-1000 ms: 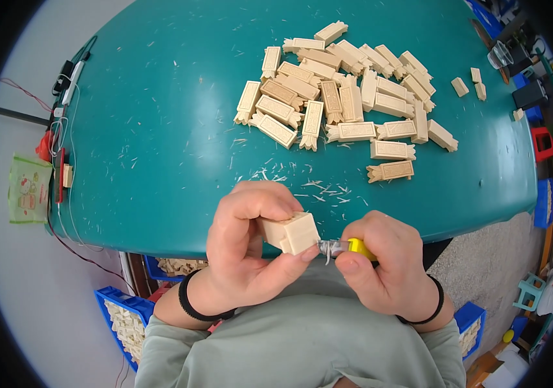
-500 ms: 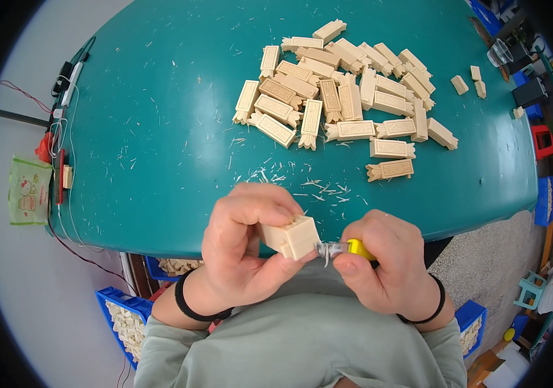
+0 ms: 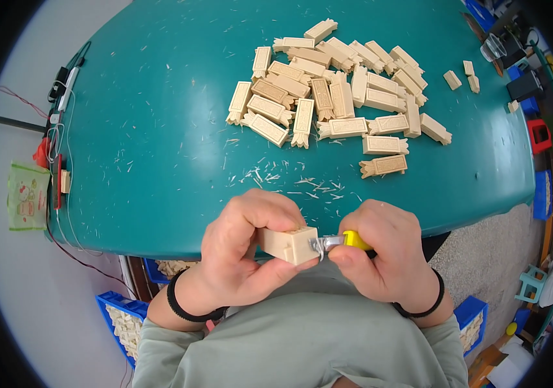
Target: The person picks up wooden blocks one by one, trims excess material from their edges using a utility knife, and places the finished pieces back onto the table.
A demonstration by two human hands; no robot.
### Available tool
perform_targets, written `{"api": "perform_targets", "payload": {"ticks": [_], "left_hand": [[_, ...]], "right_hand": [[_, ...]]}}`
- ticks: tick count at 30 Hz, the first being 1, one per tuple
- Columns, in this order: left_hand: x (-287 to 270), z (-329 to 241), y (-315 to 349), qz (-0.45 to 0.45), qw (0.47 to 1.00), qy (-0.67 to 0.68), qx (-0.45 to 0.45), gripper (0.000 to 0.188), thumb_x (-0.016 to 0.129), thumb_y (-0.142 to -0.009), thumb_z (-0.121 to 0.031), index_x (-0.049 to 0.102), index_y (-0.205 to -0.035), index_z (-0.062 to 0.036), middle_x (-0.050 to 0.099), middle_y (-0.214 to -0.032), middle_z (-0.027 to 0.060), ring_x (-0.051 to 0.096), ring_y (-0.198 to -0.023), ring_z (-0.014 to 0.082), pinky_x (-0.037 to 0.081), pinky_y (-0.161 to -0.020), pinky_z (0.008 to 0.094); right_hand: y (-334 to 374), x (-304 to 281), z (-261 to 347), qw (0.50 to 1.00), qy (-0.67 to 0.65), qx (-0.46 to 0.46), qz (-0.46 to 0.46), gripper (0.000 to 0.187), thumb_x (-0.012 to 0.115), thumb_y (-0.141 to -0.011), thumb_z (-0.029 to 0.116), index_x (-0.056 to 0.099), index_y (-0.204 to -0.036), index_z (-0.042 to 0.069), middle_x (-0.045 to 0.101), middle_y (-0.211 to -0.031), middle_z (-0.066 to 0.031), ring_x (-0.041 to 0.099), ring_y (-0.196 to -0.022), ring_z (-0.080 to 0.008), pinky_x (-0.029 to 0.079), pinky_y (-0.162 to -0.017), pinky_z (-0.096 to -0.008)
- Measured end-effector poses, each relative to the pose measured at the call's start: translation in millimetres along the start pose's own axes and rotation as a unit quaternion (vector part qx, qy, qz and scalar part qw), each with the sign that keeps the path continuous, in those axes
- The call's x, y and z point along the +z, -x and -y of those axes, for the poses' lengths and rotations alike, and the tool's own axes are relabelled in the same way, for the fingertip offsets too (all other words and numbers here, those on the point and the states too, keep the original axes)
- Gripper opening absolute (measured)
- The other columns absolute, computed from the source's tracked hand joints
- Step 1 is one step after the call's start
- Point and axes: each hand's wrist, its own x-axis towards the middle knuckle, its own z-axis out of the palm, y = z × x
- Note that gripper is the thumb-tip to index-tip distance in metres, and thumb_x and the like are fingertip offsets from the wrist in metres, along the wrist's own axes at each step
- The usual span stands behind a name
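Observation:
A cream-coloured rectangular block [image 3: 288, 246] is gripped in my left hand [image 3: 245, 249], fingers over its top and thumb below, its flat end turned to the right. My right hand [image 3: 383, 252] is closed round a yellow-handled tool [image 3: 356, 241], which looks like a utility knife or scraper. Its metal tip meets the block's right end, where a thin pale shaving curls down. Many similar carved-looking blocks [image 3: 347, 127] with jagged ends lie grouped farther off on the green table [image 3: 160, 129].
Pale shavings [image 3: 315, 189] are scattered before my hands. Several small blocks [image 3: 452, 80] lie at the right. A power strip and cables [image 3: 69, 90] run along the left edge. Blue crates [image 3: 124, 304] of cream pieces stand below the table on both sides.
The block in my left hand has tilted slightly, its end turning more to the right. The tool has shifted a little upward along that end. The view has moved slightly.

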Motion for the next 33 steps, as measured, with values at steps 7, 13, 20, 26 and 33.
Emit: {"api": "perform_targets", "payload": {"ticks": [7, 13, 20, 26, 33], "left_hand": [[6.6, -5.9, -2.0, 0.166, 0.982, 0.094, 0.006, 0.037, 0.075, -0.070, -0.009, 0.049, -0.096, -0.0068, 0.060, -0.088, 0.0144, 0.055, -0.079, 0.0185, 0.043, -0.064, 0.0277], [0.1, 2.6, -6.0, 0.067, 0.993, 0.081, -0.051, 0.037, 0.074, -0.072, -0.014, 0.051, -0.099, -0.0037, 0.056, -0.096, 0.0135, 0.056, -0.083, 0.0195, 0.045, -0.071, 0.0291], [-2.8, 0.1, -5.1, 0.078, 0.984, 0.111, -0.116, 0.038, 0.072, -0.074, -0.018, 0.052, -0.101, -0.0016, 0.052, -0.097, 0.0117, 0.055, -0.088, 0.0187, 0.044, -0.073, 0.0287], [-2.5, 0.4, -10.6, 0.069, 0.987, 0.087, -0.114, 0.038, 0.070, -0.077, -0.023, 0.052, -0.101, -0.0011, 0.054, -0.093, 0.0104, 0.053, -0.084, 0.0176, 0.042, -0.070, 0.0274], [-9.9, 4.5, -9.7, 0.023, 0.998, -0.030, -0.049, 0.035, 0.070, -0.075, -0.011, 0.054, -0.105, -0.0037, 0.059, -0.098, 0.0073, 0.055, -0.083, 0.0175, 0.042, -0.075, 0.0297]], "right_hand": [[-5.4, 4.2, -15.5, 0.995, 0.001, 0.093, -0.041, 0.025, 0.062, -0.082, 0.024, 0.050, -0.073, 0.004, 0.045, -0.059, -0.0088, 0.046, -0.049, -0.0239, 0.036, -0.043, -0.0324], [-2.4, -4.7, -5.9, 0.986, -0.104, 0.131, -0.005, 0.024, 0.058, -0.086, 0.023, 0.051, -0.075, 0.002, 0.047, -0.061, -0.0090, 0.045, -0.051, -0.0231, 0.036, -0.045, -0.0305], [-0.3, -5.9, -3.7, 0.984, -0.119, 0.131, -0.001, 0.027, 0.057, -0.086, 0.025, 0.052, -0.074, 0.001, 0.047, -0.062, -0.0094, 0.046, -0.051, -0.0233, 0.036, -0.046, -0.0306], [-0.1, -9.8, -3.8, 0.986, -0.112, 0.125, 0.005, 0.027, 0.058, -0.085, 0.025, 0.051, -0.074, 0.001, 0.047, -0.062, -0.0099, 0.046, -0.051, -0.0242, 0.036, -0.046, -0.0308], [1.1, -12.2, 0.0, 0.958, -0.207, 0.195, 0.023, 0.022, 0.062, -0.083, 0.021, 0.052, -0.080, 0.001, 0.048, -0.063, -0.0066, 0.046, -0.053, -0.0165, 0.036, -0.047, -0.0274]]}}
